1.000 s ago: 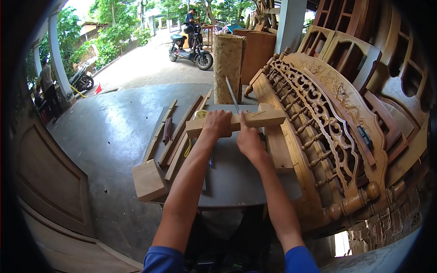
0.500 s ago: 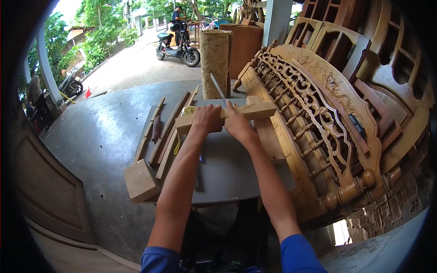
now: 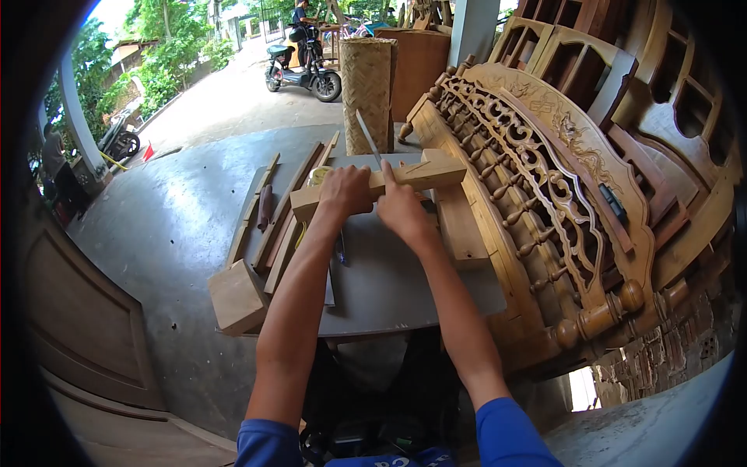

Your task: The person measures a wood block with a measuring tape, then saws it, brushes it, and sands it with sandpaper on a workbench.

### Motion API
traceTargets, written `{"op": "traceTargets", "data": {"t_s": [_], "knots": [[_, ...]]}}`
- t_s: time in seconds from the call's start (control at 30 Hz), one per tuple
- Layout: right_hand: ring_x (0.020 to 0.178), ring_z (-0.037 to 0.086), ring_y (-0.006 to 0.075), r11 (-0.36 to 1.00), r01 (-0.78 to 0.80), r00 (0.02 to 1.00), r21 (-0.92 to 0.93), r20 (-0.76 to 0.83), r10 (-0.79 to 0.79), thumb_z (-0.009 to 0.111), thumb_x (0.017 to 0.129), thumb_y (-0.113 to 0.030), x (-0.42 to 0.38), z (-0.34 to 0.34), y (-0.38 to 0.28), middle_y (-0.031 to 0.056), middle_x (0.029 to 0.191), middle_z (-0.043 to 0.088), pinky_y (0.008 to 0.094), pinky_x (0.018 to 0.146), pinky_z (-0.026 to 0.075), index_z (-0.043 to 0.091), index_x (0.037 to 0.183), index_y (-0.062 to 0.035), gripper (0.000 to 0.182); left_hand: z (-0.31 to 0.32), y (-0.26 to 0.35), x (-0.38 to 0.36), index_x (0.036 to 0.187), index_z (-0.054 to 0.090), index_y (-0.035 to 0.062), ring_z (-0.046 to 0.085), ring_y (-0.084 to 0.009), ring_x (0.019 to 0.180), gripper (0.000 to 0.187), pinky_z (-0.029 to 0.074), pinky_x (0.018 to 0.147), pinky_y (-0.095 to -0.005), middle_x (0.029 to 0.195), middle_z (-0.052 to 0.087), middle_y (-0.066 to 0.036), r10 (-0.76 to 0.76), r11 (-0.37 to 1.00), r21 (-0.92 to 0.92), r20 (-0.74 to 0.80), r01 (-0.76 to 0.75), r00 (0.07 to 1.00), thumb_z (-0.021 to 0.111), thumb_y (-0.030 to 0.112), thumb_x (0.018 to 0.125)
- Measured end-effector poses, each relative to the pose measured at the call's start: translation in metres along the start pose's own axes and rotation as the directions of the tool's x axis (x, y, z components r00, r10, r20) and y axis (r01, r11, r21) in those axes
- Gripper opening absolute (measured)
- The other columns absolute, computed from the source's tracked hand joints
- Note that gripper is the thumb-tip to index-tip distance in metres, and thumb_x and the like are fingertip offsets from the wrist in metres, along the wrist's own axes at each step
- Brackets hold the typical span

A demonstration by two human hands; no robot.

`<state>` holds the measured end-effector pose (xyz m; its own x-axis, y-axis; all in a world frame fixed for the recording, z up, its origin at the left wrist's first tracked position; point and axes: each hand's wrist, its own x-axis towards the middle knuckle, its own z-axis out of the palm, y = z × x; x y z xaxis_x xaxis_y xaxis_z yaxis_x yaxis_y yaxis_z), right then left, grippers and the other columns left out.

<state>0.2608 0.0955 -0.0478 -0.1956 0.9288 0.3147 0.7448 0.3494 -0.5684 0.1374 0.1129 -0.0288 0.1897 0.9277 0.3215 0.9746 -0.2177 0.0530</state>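
Note:
A squared wooden beam [image 3: 436, 173] lies crosswise over the grey table [image 3: 389, 292]. My left hand [image 3: 346, 189] is wrapped over the beam left of its middle, pressing on it from above. In my right hand [image 3: 401, 206] is a long, narrow metal blade tool [image 3: 367, 138], its grip hidden by the fingers. The blade points away from me and slants up left past the beam's far side. Right at the beam's near edge is my right fist. The beam's right end rests over a thick wooden block [image 3: 459, 229].
Wood strips [image 3: 292, 191], a dark red rod [image 3: 265, 208] and a large wooden block [image 3: 237, 300] lie on the table's left. Carved wooden furniture panels [image 3: 537, 179] crowd the right. A woven roll [image 3: 366, 78] stands beyond; a person sits near a scooter [image 3: 307, 78] outside.
My view has tilted slightly down, so the scene sits a little higher. The right hand has drawn slightly back toward me with the blade tool; the left hand still holds the beam.

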Motion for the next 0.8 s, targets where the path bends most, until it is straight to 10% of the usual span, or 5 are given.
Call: {"op": "traceTargets", "data": {"t_s": [0.13, 0.23, 0.57, 0.63, 0.8], "knots": [[0.07, 0.055, 0.0479, 0.997, 0.067, 0.997, -0.035, -0.032, -0.068, 0.044, 0.078, -0.008, -0.031, 0.006, 0.009, 0.0355, 0.074, 0.053, 0.0514, 0.068, 0.045, 0.015, 0.137, -0.012, 0.067, 0.004, -0.006, 0.001, 0.084, 0.059, 0.0054, 0.061, -0.0331, 0.076, 0.033, 0.049, 0.068, -0.041, 0.076, 0.062, -0.017, 0.005, 1.0, 0.017, -0.031, -0.005, 1.0, 0.066, 0.023, 0.057], [0.07, 0.055, 0.0466, 0.98, -0.181, 0.961, -0.076, 0.199, 0.193, 0.044, 0.078, -0.007, -0.139, -0.051, -0.025, 0.0329, 0.07, 0.054, 0.0513, 0.065, 0.045, 0.014, 0.138, -0.0144, 0.067, -0.003, -0.003, -0.001, 0.086, 0.06, 0.006, 0.061, -0.0328, 0.076, 0.034, 0.049, 0.069, -0.0406, 0.077, 0.062, -0.016, 0.018, 1.0, 0.005, 0.007, -0.018, 1.0, 0.067, 0.023, 0.057], [0.069, 0.057, 0.044, 0.975, 0.04, 0.998, -0.217, -0.041, -0.05, 0.047, 0.078, -0.008, -0.001, 0.003, -0.007, 0.0314, 0.071, 0.056, 0.0466, 0.06, 0.048, 0.018, 0.134, 0.0012, 0.063, -0.008, 0.004, -0.001, 0.087, 0.06, 0.0088, 0.062, -0.0309, 0.08, 0.028, 0.049, 0.072, -0.0392, 0.08, 0.063, -0.015, -0.051, 0.998, 0.034, 0.013, 0.05, 0.999, 0.063, 0.017, 0.06], [0.069, 0.056, 0.0452, 0.999, 0.037, 0.999, 0.017, 0.002, -0.037, 0.046, 0.078, -0.007, -0.062, -0.01, -0.009, 0.0328, 0.07, 0.055, 0.0488, 0.061, 0.047, 0.017, 0.135, -0.0028, 0.065, -0.012, 0.0, -0.005, 0.086, 0.06, 0.0089, 0.062, -0.0315, 0.08, 0.027, 0.049, 0.072, -0.0392, 0.08, 0.063, -0.015, -0.015, 0.999, 0.033, 0.045, 0.014, 0.999, 0.062, 0.016, 0.061], [0.067, 0.056, 0.0458, 0.979, -0.194, 0.953, -0.06, 0.224, 0.202, 0.045, 0.077, -0.006, -0.152, -0.061, -0.031, 0.0329, 0.067, 0.053, 0.0504, 0.064, 0.046, 0.015, 0.137, -0.0106, 0.068, -0.017, 0.001, -0.005, 0.085, 0.059, 0.0083, 0.062, -0.0306, 0.08, 0.026, 0.049, 0.07, -0.0382, 0.079, 0.062, -0.015, -0.008, 0.999, 0.04, 0.086, 0.004, 0.996, 0.062, 0.016, 0.061]]}}
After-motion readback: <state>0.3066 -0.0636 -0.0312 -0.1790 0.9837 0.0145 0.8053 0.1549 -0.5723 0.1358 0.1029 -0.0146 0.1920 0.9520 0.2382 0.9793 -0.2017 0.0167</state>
